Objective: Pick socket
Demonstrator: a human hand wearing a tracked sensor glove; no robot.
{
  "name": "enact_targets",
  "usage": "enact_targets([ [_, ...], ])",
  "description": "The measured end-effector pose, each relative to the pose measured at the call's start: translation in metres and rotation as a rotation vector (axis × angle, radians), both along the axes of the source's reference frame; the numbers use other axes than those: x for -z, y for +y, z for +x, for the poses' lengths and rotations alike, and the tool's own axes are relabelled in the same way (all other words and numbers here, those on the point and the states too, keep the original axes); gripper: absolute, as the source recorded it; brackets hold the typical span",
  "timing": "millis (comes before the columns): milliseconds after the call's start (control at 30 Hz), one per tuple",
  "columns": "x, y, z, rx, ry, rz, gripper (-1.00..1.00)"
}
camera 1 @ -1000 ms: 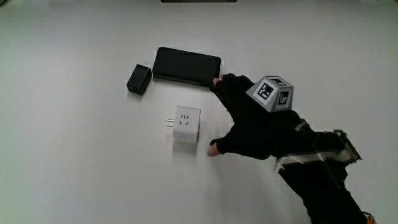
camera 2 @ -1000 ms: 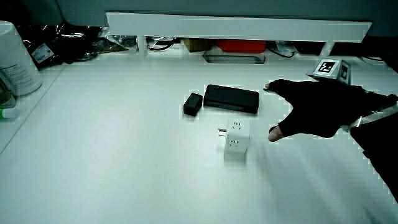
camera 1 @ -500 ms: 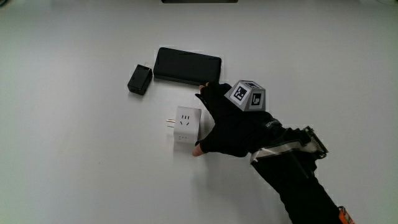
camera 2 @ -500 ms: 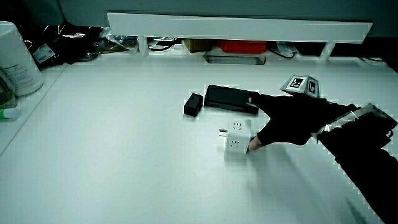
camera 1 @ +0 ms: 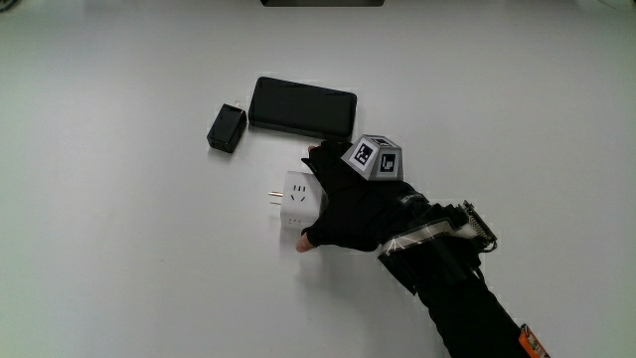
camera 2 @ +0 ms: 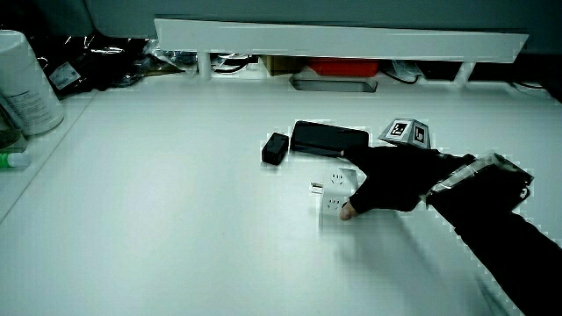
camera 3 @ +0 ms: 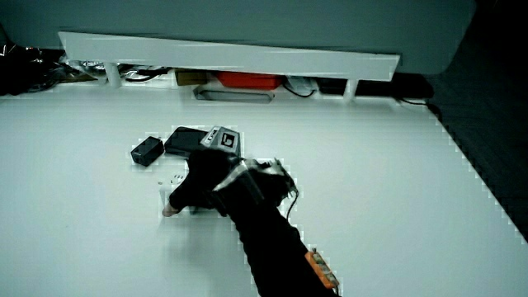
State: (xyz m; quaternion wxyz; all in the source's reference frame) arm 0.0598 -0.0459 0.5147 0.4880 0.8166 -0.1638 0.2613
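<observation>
The socket [camera 1: 291,199] is a white cube with plug prongs on one side, resting on the white table [camera 1: 119,259]. The gloved hand [camera 1: 348,199] lies over and against it, fingers curled round the edge nearest the black slab and thumb at the edge nearest the person. About half of the socket is hidden under the palm. In both side views the socket [camera 2: 332,191] [camera 3: 175,183] shows only partly beside the hand [camera 2: 391,175] [camera 3: 206,177]. The forearm runs back toward the person.
A flat black slab [camera 1: 301,106] lies just farther from the person than the socket, with a small black adapter [camera 1: 227,127] beside it. A white canister [camera 2: 26,83] stands at the table's edge. A low white partition [camera 2: 342,39] has cables and clutter under it.
The hand has moved from beside the socket onto it, and its fingers and thumb have closed round the cube. The socket has stayed in place on the table.
</observation>
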Motion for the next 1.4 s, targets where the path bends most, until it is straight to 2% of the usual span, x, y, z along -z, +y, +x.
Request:
enact_targets([
  [67, -0.004, 0.0, 0.001, -0.011, 0.002, 0.004, 0.0],
  [100, 0.0, 0.0, 0.0, -0.012, -0.016, 0.015, 0.04],
  [367, -0.001, 0.001, -0.002, -0.03, -0.021, 0.05, 0.35],
  [533, 0.0, 0.001, -0.001, -0.057, -0.016, 0.107, 0.54],
  [633, 0.001, 0.001, 0.0, -0.075, -0.028, 0.121, 0.65],
  [733, 0.005, 0.002, -0.001, -0.081, -0.05, 0.139, 0.77],
  [833, 0.005, 0.003, -0.002, -0.085, -0.042, 0.172, 0.88],
  [900, 0.006, 0.004, -0.002, -0.078, -0.057, 0.173, 0.96],
  [933, 0.004, 0.004, -0.002, -0.077, -0.042, 0.183, 1.0],
  [1233, 0.021, 0.002, 0.003, -0.083, -0.09, 0.221, 1.0],
  [1367, 0.041, 0.0, 0.01, -0.076, -0.112, 0.264, 1.0],
  [1400, 0.046, -0.001, 0.012, -0.072, -0.127, 0.258, 1.0],
])
